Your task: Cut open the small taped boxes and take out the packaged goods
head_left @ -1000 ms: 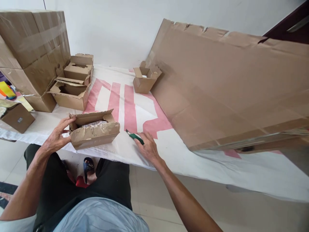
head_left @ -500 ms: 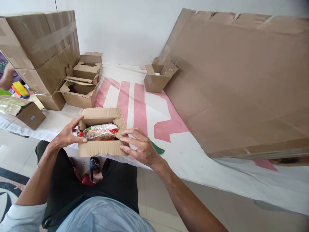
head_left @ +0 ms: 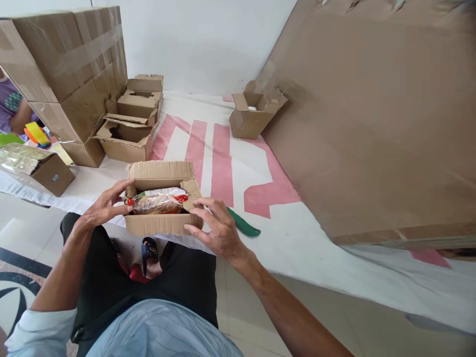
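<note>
A small open cardboard box (head_left: pixel 159 225) sits at the table's front edge, its two long flaps folded outward. Inside lies a clear plastic packet (head_left: pixel 159 201) with red ends and brownish contents. My left hand (head_left: pixel 106 206) grips the box's left end, thumb over the near side and fingers on the far side. At the right end, my right hand (head_left: pixel 219 225) has its fingertips on the short flap and the near corner, partly hiding them. Behind that hand a green curved shape (head_left: pixel 243 223) shows on the tablecloth; I cannot tell whether it is printed.
Taped boxes (head_left: pixel 55 54) are stacked at the left, beside opened cartons (head_left: pixel 126 144). A closed box (head_left: pixel 52 173) and yellow tape (head_left: pixel 36 133) are at far left, near another person's arm (head_left: pixel 22 119). A small open carton (head_left: pixel 249 121) touches a large cardboard box (head_left: pixel 372 124) at right.
The view has shifted slightly, so the scene appears a little further right. Both hands stay on the box; more of the green shape shows beside my right hand.
</note>
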Available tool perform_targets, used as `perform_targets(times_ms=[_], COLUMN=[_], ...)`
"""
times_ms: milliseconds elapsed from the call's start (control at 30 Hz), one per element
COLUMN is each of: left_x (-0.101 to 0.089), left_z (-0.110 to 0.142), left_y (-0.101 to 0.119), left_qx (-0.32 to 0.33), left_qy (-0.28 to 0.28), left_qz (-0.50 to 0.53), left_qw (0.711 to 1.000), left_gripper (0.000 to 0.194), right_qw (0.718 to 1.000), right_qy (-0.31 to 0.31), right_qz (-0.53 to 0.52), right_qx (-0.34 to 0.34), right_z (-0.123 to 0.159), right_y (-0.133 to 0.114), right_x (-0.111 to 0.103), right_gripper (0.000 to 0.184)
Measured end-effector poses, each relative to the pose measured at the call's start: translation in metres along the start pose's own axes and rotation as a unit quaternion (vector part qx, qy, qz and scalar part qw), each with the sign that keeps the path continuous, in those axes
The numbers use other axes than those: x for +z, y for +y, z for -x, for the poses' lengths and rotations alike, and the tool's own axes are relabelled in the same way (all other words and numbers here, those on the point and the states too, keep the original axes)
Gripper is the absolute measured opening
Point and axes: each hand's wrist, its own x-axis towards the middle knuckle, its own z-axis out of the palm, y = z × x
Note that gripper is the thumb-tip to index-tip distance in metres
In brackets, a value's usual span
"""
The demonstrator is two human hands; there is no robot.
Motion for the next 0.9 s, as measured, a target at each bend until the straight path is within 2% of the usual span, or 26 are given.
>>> perform_targets(times_ms=[100,200,333,400,500,667,733,867,900], left_x=[0.002,0.004,0.005,0.006,0.005,0.004,0.003,0.003,0.003], left_z=[0.000,-0.001,-0.001,0.000,0.001,0.001,-0.001,-0.001,-0.001], left_y=[0.002,0.006,0.012,0.012,0.009,0.005,0.004,0.001,0.001], left_qx=[0.009,0.007,-0.005,-0.004,0.007,0.027,0.028,0.026,0.027], left_qy=[0.013,0.016,0.019,0.011,-0.007,-0.007,-0.007,-0.003,0.001], left_qz=[-0.019,-0.055,-0.103,-0.111,-0.118,-0.140,-0.148,-0.156,-0.157], left_qw=[1.000,0.998,0.995,0.994,0.993,0.990,0.989,0.987,0.987], left_gripper=[0.088,0.091,0.112,0.124,0.134,0.135,0.135,0.137,0.136], right_qw=[0.998,0.990,0.981,0.980,0.971,0.933,0.912,0.841,0.831], right_qy=[0.016,0.011,-0.019,-0.023,0.008,0.065,0.059,0.019,0.012], right_qz=[-0.027,-0.020,0.005,0.009,-0.037,-0.134,-0.165,-0.260,-0.270], right_qx=[0.060,0.139,0.192,0.198,0.235,0.329,0.371,0.474,0.487], right_z=[-0.015,-0.033,-0.052,-0.057,-0.057,-0.041,-0.033,-0.023,-0.022], right_y=[-0.003,-0.004,-0.005,-0.006,-0.002,0.027,0.039,0.051,0.052], right_x=[-0.003,-0.001,0.005,0.005,0.002,0.002,0.009,0.026,0.029], right_gripper=[0.019,0.027,0.040,0.036,0.024,0.038,0.050,0.069,0.070])
